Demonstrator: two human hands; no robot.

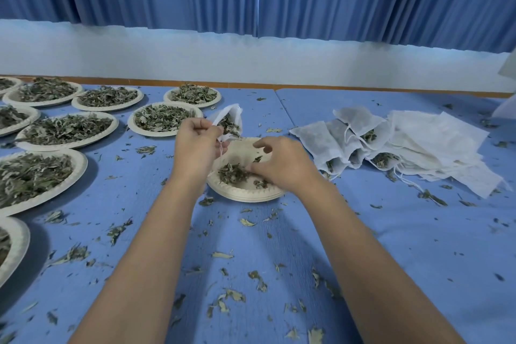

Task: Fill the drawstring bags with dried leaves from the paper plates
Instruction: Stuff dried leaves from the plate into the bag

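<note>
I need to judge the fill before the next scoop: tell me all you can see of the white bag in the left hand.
The white gauzy drawstring bag is thin, semi-transparent fabric, its mouth apparently open, with dried leaves showing inside. The left hand pinches its rim, holding it tilted above the far edge of the round paper plate. Its white string dangles beside the hand.

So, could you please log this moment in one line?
left hand: holds white drawstring bag | right hand: curled over dried green leaves on round paper plate | step: filling
</note>
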